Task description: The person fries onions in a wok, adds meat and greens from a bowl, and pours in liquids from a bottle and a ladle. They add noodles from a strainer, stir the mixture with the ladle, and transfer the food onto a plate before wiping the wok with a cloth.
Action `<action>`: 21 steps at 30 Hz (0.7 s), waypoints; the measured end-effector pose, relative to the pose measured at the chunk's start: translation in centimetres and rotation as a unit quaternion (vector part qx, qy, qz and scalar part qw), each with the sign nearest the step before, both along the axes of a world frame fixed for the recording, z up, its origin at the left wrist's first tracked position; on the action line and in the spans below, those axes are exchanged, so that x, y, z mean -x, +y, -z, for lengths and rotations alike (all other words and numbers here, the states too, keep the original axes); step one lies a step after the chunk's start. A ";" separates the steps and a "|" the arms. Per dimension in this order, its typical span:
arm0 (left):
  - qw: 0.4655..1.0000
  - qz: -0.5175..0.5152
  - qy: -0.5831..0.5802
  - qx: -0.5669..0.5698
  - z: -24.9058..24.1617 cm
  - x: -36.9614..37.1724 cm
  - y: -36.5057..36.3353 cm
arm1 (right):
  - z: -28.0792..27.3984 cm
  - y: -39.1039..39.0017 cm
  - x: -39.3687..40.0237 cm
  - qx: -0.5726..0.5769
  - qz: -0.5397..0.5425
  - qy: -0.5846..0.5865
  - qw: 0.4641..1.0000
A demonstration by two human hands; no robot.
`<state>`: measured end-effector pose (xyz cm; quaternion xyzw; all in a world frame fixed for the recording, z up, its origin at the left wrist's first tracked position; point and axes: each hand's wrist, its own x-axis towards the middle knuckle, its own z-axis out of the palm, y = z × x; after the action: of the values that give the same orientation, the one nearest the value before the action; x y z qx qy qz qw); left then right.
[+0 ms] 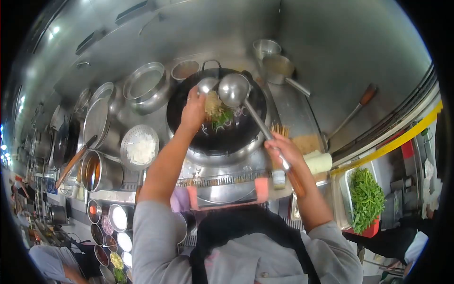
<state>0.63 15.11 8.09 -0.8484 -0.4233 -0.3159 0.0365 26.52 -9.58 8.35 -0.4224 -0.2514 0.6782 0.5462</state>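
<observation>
A large black wok [184,106] sits on the stove in front of me. My left hand [193,112] grips the edge of a small metal bowl [207,84], tilted over the wok. Below that bowl, shredded pale and green food [216,111] hangs over the wok, partly hidden by my fingers. My right hand [286,150] is wrapped around the handle of a ladle [234,90]. The ladle's round head is beside the small bowl, above the wok. Some pale pieces [226,126] lie on the wok's dark inside.
Left of the wok are a perforated skimmer [142,142] with white pieces, a pot of reddish liquid [101,173] and metal basins [144,81]. Saucepans [277,68] stand behind right. A tray of leafy greens [366,201] is at right; several seasoning bowls [118,217] sit lower left.
</observation>
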 end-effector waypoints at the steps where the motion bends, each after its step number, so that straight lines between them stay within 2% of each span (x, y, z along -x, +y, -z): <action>1: 1.000 0.008 0.023 -0.006 0.2 -0.2 -0.1 | 0.3 0.7 -0.1 -0.002 -0.017 -0.002 1.000; 2: 0.999 0.015 0.044 -0.014 0.2 -0.5 0.0 | 0.4 1.5 -0.2 -0.005 -0.036 -0.005 0.999; 3: 0.999 0.014 0.001 -0.050 0.1 -0.1 0.5 | -0.3 1.9 0.3 0.005 -0.020 -0.025 0.999; 6: 0.999 -0.048 -0.012 0.004 0.4 1.3 0.3 | 0.8 2.9 0.5 -0.015 0.019 -0.210 0.977; 9: 0.990 -0.091 -0.107 0.028 1.3 3.3 -0.8 | 3.9 3.9 -0.8 0.001 0.031 -0.370 0.929; 10: 0.985 -0.108 -0.131 0.034 2.4 4.6 -0.9 | 3.8 4.0 -1.2 -0.004 -0.008 -0.370 0.929; 11: 0.968 -0.150 -0.174 0.104 3.9 6.2 -0.5 | 3.5 4.4 -1.8 -0.009 -0.047 -0.370 0.928; 12: 0.925 -0.129 -0.305 0.187 4.0 7.6 -1.6 | 3.1 4.5 -2.1 -0.014 -0.087 -0.370 0.925; 13: 0.858 -0.104 -0.431 0.260 3.7 9.0 -3.2 | 2.4 4.1 -2.0 -0.025 -0.109 -0.406 0.907; 14: 0.769 -0.075 -0.547 0.323 3.6 10.4 -4.8 | 1.5 3.7 -1.8 -0.036 -0.116 -0.415 0.902; 16: 0.725 -0.084 -0.590 0.346 4.2 14.0 -7.7 | 0.0 3.1 -1.2 -0.060 -0.126 -0.429 0.892; 19: 0.666 -0.094 -0.649 0.356 4.7 16.9 -12.3 | 0.9 5.1 -1.7 -0.099 -0.208 -0.535 0.813; 21: 0.635 -0.107 -0.680 0.351 4.8 17.8 -14.7 | 3.4 8.0 -1.4 -0.188 -0.149 -0.632 0.737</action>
<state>-17.15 0.39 3.29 -0.2915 -0.4956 -0.6245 -0.5286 27.88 -1.55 4.95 -0.5999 -0.7206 0.2674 0.2222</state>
